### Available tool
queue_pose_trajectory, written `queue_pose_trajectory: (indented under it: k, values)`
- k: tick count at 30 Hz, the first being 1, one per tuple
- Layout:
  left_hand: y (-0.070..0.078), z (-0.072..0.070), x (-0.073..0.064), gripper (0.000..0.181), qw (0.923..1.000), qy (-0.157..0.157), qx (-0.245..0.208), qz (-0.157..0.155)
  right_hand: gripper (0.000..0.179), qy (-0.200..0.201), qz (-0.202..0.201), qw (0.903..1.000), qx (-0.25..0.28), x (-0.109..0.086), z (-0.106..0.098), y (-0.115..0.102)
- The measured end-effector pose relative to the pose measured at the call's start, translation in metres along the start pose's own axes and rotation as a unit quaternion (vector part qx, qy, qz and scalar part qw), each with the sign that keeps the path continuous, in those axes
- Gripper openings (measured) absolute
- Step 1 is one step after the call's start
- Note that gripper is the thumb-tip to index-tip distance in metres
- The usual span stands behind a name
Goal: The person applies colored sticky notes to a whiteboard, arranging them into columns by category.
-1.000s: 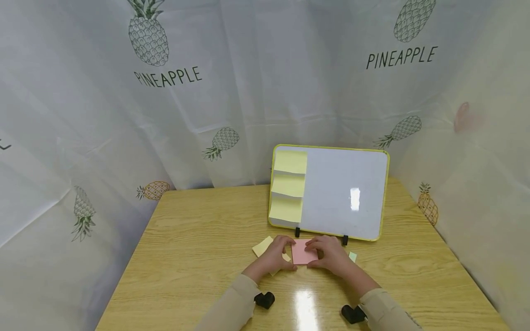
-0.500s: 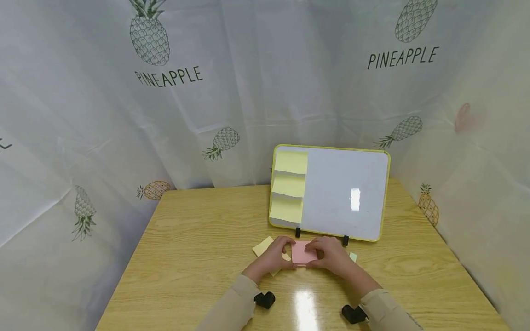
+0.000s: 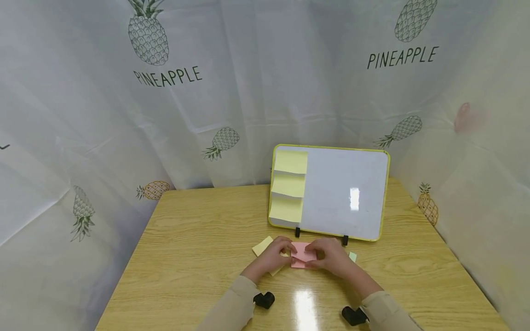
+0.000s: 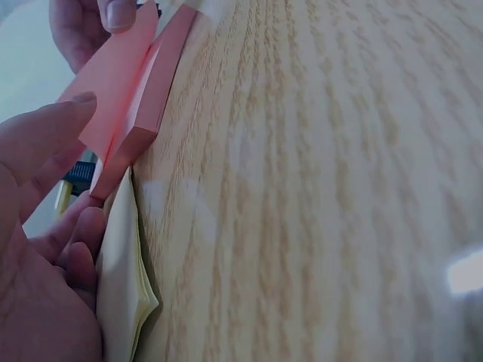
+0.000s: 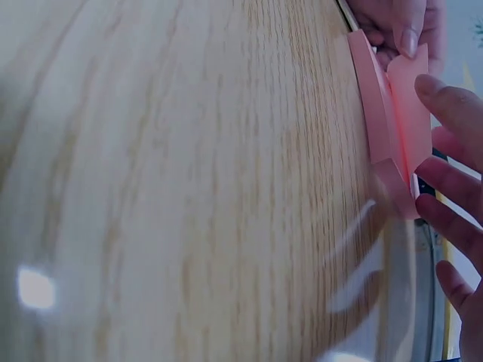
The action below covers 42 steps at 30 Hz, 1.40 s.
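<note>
A pink sticky-note pad (image 3: 299, 265) lies on the table between both hands. Its top sheet (image 4: 113, 75) is lifted along the near edge and leans up and away from the pad, as both wrist views show. My left hand (image 3: 271, 256) pinches the left side of this sheet, thumb on its near face and other fingers behind by the pad. On the other side, my right hand (image 3: 331, 256) pinches the sheet's right part, its thumb (image 5: 434, 87) on the same face. A yellow sticky-note pad (image 4: 121, 271) lies beside my left hand, partly covered by it.
Behind the hands a yellow-framed whiteboard (image 3: 343, 184) stands on black feet (image 3: 345, 240). Three yellow sticky notes (image 3: 288, 185) run down its left side. A pale green sticky note or pad (image 3: 352, 256) shows past my right hand. A pineapple-print curtain (image 3: 265, 92) surrounds the wooden table (image 3: 198, 230).
The pink top sheet, flat on the pad a second ago, has been raised at its near edge, baring the sheet below. Both thumbs have moved slightly away from me with it.
</note>
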<state>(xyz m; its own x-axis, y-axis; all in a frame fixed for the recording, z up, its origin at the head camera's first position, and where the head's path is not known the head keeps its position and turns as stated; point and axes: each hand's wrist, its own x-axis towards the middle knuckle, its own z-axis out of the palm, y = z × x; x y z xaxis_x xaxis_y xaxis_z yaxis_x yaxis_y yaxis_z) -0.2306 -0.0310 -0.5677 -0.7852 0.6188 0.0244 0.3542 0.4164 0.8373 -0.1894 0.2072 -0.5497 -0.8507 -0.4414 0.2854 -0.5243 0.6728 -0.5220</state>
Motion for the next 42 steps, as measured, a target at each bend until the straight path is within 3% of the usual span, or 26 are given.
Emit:
queue_pose_trajectory:
  k: [7,13,18,26,30,33,42]
  values:
    - [0.001,0.002,0.000,0.003,0.9997,0.018,-0.013,-0.010,0.033,-0.003,0.006,1.0000,0.002,-0.003,-0.001,-0.004]
    - [0.000,0.003,0.000,0.005,0.9991,0.040,-0.013,0.002,0.027,-0.006,0.021,0.9996,0.016,-0.006,-0.002,-0.008]
    - [0.004,0.003,0.000,0.005,0.9986,0.042,-0.025,-0.021,0.023,0.000,0.027,0.9989,0.037,-0.008,0.000,-0.007]
    - [0.003,0.003,0.000,0.009,0.9982,0.056,-0.012,-0.019,0.025,0.021,0.097,0.9911,0.089,-0.010,0.003,-0.010]
    - [0.002,0.004,0.000,0.008,0.9980,0.059,-0.015,-0.016,0.028,0.038,0.147,0.9795,0.132,-0.011,0.006,-0.013]
    - [0.001,0.004,-0.001,0.007,0.9979,0.057,-0.019,-0.021,0.030,0.051,0.190,0.9650,0.173,-0.010,0.009,-0.014]
    - [0.002,0.007,0.000,0.025,0.9972,0.064,0.028,-0.026,0.030,0.118,0.276,0.9276,0.223,-0.003,0.016,-0.016]
